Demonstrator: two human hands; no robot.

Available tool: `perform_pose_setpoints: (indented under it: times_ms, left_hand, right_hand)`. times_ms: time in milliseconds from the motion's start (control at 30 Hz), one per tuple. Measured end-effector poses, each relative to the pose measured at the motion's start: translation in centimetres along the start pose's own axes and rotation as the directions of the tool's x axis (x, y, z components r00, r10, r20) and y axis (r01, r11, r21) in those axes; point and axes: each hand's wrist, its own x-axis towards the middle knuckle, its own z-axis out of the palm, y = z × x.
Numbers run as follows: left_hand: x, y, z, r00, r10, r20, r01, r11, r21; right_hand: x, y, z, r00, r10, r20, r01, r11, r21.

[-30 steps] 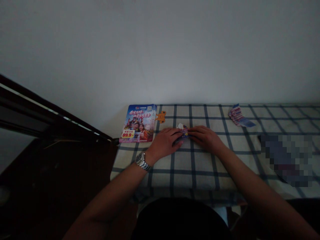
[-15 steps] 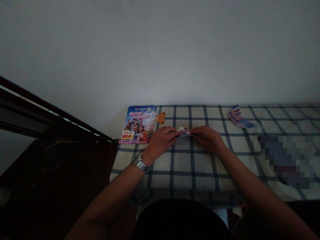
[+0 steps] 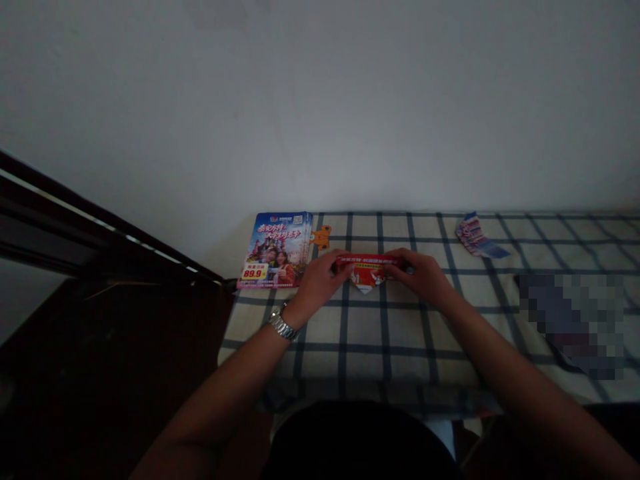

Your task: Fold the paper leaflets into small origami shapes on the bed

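Observation:
A folded red paper flyer (image 3: 369,271) with a point hanging down at its middle is held between both my hands just above the checked cloth (image 3: 380,333). My left hand (image 3: 320,283), with a metal watch on its wrist, pinches the flyer's left end. My right hand (image 3: 423,275) pinches its right end. Both hands have their fingers closed on the paper.
A stack of blue printed flyers (image 3: 275,249) lies at the cloth's far left corner, with a small orange figure (image 3: 321,237) beside it. A folded paper piece (image 3: 477,237) lies at the far right. A blurred dark patch (image 3: 570,320) sits on the right. Dark wooden furniture (image 3: 100,267) borders the left.
The folded paper has been turned over or opened out: its red side now faces me and it spans wider between my hands, which have moved slightly apart.

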Motion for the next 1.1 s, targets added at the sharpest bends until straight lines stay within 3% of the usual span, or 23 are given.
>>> perform_pose_setpoints:
  times_ms: [233,433,567,700,800,1100]
  left_hand:
    - [-0.1,-0.4,0.3,0.996,-0.079,0.044,0.076,0.995,0.067]
    - [-0.3,-0.4,0.1,0.976,0.213,-0.035,-0.193,0.934,0.301]
    - [-0.8,0.3,0.2,0.920,0.347,0.184,-0.386,0.885,0.261]
    - [-1.3,0.9,0.6,0.850,0.399,0.344,-0.478,0.859,0.185]
    - [-1.5,1.2,0.7,0.832,0.398,0.387,-0.492,0.852,0.181]
    - [-1.5,1.6,0.4,0.842,0.351,0.410,-0.457,0.868,0.194]
  right_hand:
    - [0.1,1.1,1.1,1.000,-0.028,-0.013,0.026,0.993,-0.112]
    - [0.3,1.7,1.9,0.992,-0.124,-0.022,0.115,0.964,-0.242]
    - [0.2,2.0,2.1,0.981,-0.192,-0.025,0.175,0.934,-0.312]
    - [0.1,2.5,2.3,0.978,-0.205,-0.047,0.182,0.935,-0.304]
    - [0.1,2.8,2.4,0.977,-0.207,-0.057,0.180,0.934,-0.307]
    - [-0.1,2.4,2.2,0.969,-0.238,-0.061,0.208,0.928,-0.309]
